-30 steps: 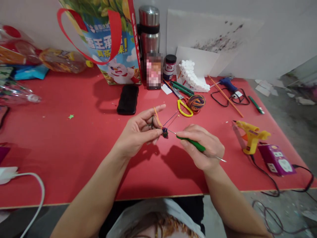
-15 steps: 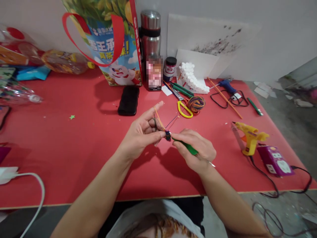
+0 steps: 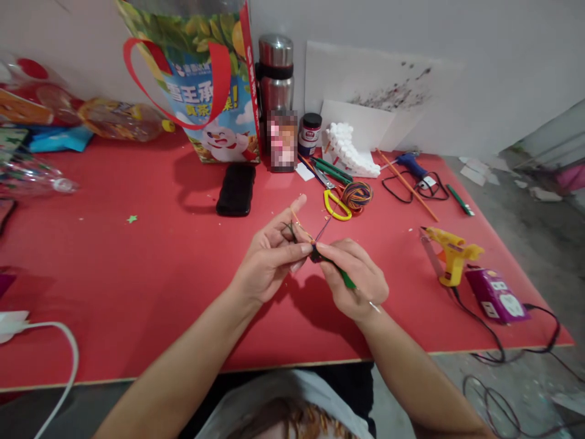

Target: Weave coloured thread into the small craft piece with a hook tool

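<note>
Between the thumb and fingers of my left hand (image 3: 274, 250) is a small dark piece of crochet work (image 3: 315, 253). An orange strand of yarn (image 3: 297, 216) runs over its raised index finger. My right hand (image 3: 354, 274) is closed around a crochet hook (image 3: 345, 277) with a green grip; its metal tail sticks out by the wrist. The hook's tip is at the crochet work, hidden by the fingers. A purple strand leads from there toward a multicoloured ball of yarn (image 3: 358, 195) lying by yellow-handled scissors (image 3: 337, 205).
A black phone (image 3: 236, 189) lies left of the scissors, before a colourful bag (image 3: 214, 91). Behind stand a steel thermos (image 3: 276, 73), a propped-up phone (image 3: 282, 143) and a dark-lidded jar (image 3: 310, 134). A yellow glue gun (image 3: 452, 253) and purple box (image 3: 498, 296) are at right.
My right hand has come closer to the left, covering more of the crochet work. The orange strand over my left index finger is shorter. The whole view has shifted slightly.
</note>
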`<state>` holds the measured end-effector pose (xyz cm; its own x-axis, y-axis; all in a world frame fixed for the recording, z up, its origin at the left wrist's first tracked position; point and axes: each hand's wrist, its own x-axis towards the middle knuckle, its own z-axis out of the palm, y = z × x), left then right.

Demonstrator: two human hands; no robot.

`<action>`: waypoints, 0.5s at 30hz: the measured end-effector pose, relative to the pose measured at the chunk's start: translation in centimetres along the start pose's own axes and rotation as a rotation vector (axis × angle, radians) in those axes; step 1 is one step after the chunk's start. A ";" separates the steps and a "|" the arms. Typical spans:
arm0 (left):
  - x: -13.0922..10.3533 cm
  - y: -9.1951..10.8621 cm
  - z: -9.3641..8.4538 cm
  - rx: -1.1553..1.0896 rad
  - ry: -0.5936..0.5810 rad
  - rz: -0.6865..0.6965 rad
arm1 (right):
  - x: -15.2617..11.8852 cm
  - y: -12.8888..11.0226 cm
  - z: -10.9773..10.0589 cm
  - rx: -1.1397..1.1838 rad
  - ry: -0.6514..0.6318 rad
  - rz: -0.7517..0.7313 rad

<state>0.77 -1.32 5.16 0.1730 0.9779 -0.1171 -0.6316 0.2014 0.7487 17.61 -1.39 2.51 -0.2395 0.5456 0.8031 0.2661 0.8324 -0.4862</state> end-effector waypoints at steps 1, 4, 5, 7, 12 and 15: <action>0.0 0.3 -0.2 0.013 -0.004 0.001 | 0.0 -0.1 -0.1 0.030 -0.013 0.036; 0.0 1.1 -0.7 0.059 -0.003 0.044 | 0.0 -0.2 -0.4 0.091 -0.038 0.131; 0.0 1.2 -0.8 0.071 0.003 0.066 | -0.1 -0.2 -0.5 0.108 -0.036 0.150; 0.1 1.5 -1.1 0.089 0.016 0.107 | -0.1 -0.1 -0.6 0.137 -0.017 0.176; 0.3 1.7 -1.4 0.126 0.018 0.145 | -0.2 0.1 -0.7 0.133 0.006 0.215; 0.3 1.5 -1.4 0.151 0.023 0.156 | -0.1 0.0 -0.7 0.101 0.001 0.206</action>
<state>-1.17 -0.67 5.36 0.0636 0.9980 -0.0053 -0.5291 0.0383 0.8477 18.27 -1.49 2.70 -0.1887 0.7051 0.6836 0.2144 0.7089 -0.6720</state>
